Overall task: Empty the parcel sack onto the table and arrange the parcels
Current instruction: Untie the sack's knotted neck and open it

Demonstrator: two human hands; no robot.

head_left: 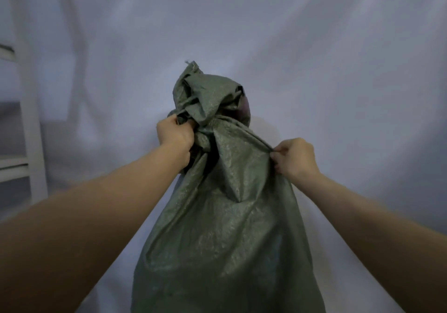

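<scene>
1. Parcel sack: dull green woven plastic, crinkled, bulging low and narrowing toward the top. I see it standing upright, centre of view, running from the bottom edge of the frame up to mid-height. Its base is out of view, so I can't tell what carries it or which edge it sits near.
2. Neck is bunched and twisted into a loose crumpled topknot; a frayed bit sticks up at the very tip. A small pinkish patch shows in a gap on the right side of the bunch; can't tell what it is.
3. No parcels visible outside the sack.
4. Surroundings: pale draped cloth fills the background behind and to both sides of the sack. White slatted frame at the far left, well apart from the sack; blurred, can't tell what it belongs to. Nothing stands between my hands and the sack.
5. Left hand: arm reaching up from lower left, fingers curled tight into the bunched neck just below the topknot, gripping it.
6. Right hand: arm reaching up from lower right, fingers pinching a fold of fabric on the sack's right shoulder, pulling it taut outward. Sits lower than the left hand.
</scene>
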